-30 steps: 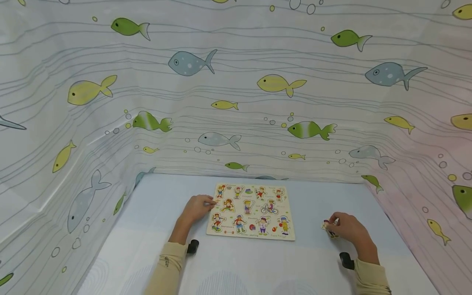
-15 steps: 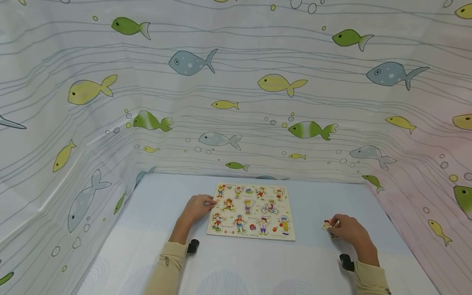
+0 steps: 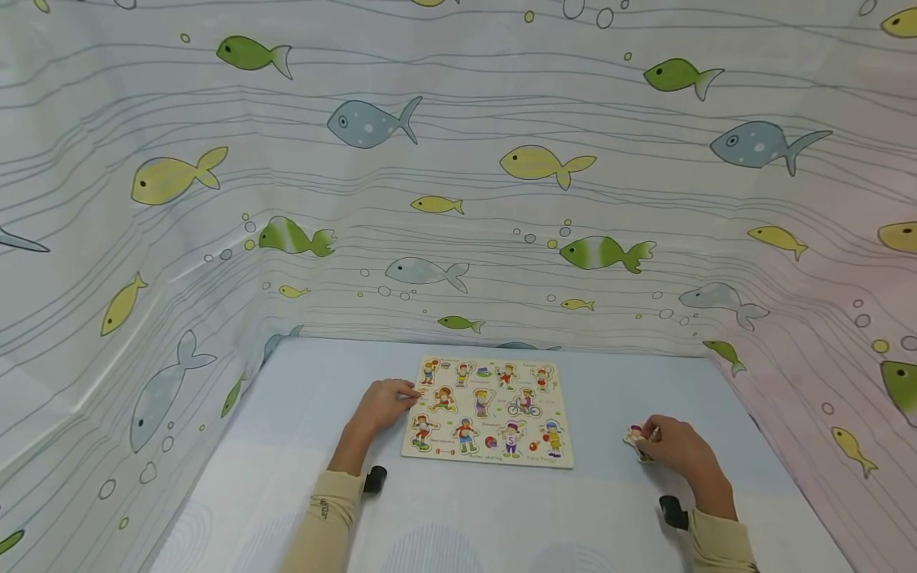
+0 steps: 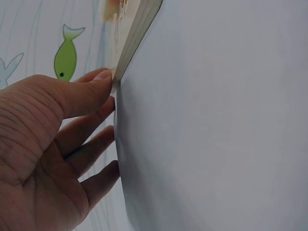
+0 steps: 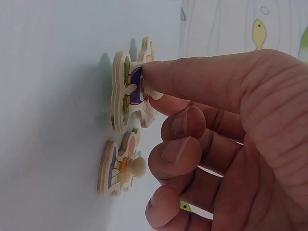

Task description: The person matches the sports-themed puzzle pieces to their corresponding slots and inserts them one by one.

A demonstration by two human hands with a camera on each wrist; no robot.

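A wooden puzzle board (image 3: 494, 458) with pictures of children at sports lies flat on the table. My left hand (image 3: 383, 403) is at its left side; in the left wrist view thumb and index fingertips touch the board's edge (image 4: 137, 36), the other fingers loosely extended against the table. To the right, my right hand (image 3: 680, 444) pinches a puzzle piece (image 3: 634, 434) by its knob between thumb and index finger. That piece (image 5: 136, 86) shows a figure in purple shorts. Below it in the right wrist view, another knobbed piece (image 5: 118, 168) lies on the table, largely hidden in the head view.
The pale blue table (image 3: 473, 509) is enclosed by a curtain printed with fish (image 3: 423, 270). A black wrist camera (image 3: 375, 479) sits on the left wrist, and another black camera (image 3: 673, 511) on the right. Table surface lies between the board and the right-hand pieces.
My right hand has shifted slightly toward me, and the piece in its fingers has turned a little. My left hand and the board keep their places.
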